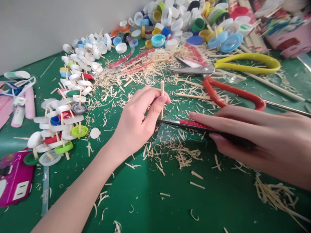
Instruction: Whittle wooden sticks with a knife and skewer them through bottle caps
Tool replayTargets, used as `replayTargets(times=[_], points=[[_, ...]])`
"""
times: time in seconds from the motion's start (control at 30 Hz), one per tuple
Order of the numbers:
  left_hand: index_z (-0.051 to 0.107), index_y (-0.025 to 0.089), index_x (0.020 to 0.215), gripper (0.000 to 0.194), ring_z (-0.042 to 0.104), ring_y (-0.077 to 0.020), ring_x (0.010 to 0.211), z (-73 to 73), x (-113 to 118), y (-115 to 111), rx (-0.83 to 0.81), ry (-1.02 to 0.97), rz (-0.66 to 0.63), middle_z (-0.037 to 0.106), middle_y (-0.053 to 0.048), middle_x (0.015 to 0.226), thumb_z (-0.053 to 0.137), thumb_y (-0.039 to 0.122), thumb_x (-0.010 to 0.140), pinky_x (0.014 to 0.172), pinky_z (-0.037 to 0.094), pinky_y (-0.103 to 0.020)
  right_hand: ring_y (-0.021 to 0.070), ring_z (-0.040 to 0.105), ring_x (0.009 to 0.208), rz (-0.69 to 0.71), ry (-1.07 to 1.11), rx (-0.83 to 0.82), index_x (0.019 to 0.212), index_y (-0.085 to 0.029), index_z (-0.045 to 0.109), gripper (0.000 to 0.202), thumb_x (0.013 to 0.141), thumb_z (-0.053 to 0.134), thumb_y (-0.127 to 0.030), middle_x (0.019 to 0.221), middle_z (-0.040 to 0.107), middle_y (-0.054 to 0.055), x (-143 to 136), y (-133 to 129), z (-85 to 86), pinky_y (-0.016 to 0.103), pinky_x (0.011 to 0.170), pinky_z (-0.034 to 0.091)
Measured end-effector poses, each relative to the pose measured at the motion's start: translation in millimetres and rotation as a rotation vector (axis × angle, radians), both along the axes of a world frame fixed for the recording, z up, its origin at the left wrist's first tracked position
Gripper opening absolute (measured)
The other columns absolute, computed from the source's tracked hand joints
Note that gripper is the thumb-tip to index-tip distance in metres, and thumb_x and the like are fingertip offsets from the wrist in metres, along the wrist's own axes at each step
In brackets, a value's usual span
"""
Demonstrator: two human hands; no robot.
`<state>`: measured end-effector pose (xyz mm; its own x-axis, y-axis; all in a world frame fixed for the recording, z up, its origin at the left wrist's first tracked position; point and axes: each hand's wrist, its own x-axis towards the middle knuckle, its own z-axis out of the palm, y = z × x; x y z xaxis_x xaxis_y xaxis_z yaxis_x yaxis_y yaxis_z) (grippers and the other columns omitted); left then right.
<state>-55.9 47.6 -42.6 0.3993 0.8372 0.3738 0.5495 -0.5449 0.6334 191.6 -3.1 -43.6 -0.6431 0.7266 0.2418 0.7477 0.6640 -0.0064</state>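
Note:
My left hand (141,118) is closed, pinching a short wooden stick (162,89) upright between thumb and fingers. The stick's lower end shows just under my fingers, close to the table. My right hand (262,139) grips a slim dark knife (194,125) with a red patterned part along it. The knife's thin tip points left and reaches the lower part of the stick; whether they touch I cannot tell. Pale wood shavings (179,152) lie scattered below both hands. Beyond my right hand rest large scissors with yellow and red handles (245,63), their blades pointing left.
Bottle caps with short sticks through them (73,94) stand in rows at the left. A heap of loose caps (170,26) is piled against the wall. A magenta toy car (18,178) sits lower left, and a pink box (289,35) stands at the far right.

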Motion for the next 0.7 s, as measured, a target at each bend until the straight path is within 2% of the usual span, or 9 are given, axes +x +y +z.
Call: replayTargets(times=[0.37, 0.57, 0.7], points=[[0.06, 0.024, 0.089, 0.027, 0.063, -0.0143, 0.085, 0.0, -0.1, 0.3, -0.001, 0.003, -0.005, 0.066, -0.002, 0.091, 0.036, 0.035, 0.096, 0.078, 0.054, -0.032, 0.0104, 0.053, 0.058, 0.041, -0.001, 0.022, 0.143, -0.03, 0.034, 0.049, 0.094, 0.037, -0.03, 0.091, 0.062, -0.002, -0.5, 1.0, 1.3, 0.028, 0.045, 0.04], [0.059, 0.024, 0.087, 0.029, 0.062, -0.0143, 0.085, 1.0, 0.7, 0.5, 0.014, 0.004, -0.005, 0.066, -0.002, 0.089, 0.035, 0.037, 0.096, 0.078, 0.054, -0.031, 0.0111, 0.054, 0.058, 0.001, -0.027, 0.051, 0.143, -0.029, 0.035, 0.049, 0.094, 0.04, -0.031, 0.091, 0.062, 0.0, -1.3, -1.7, 0.2, 0.028, 0.046, 0.038], [0.059, 0.024, 0.088, 0.028, 0.062, -0.014, 0.087, 0.6, 0.1, 0.6, 0.008, 0.014, -0.009, 0.066, -0.002, 0.091, 0.035, 0.036, 0.097, 0.079, 0.054, -0.031, 0.0101, 0.052, 0.057, 0.02, -0.034, 0.056, 0.146, -0.031, 0.029, 0.052, 0.095, 0.039, -0.03, 0.087, 0.062, -0.001, 0.9, -0.3, 0.6, 0.026, 0.046, 0.038]])
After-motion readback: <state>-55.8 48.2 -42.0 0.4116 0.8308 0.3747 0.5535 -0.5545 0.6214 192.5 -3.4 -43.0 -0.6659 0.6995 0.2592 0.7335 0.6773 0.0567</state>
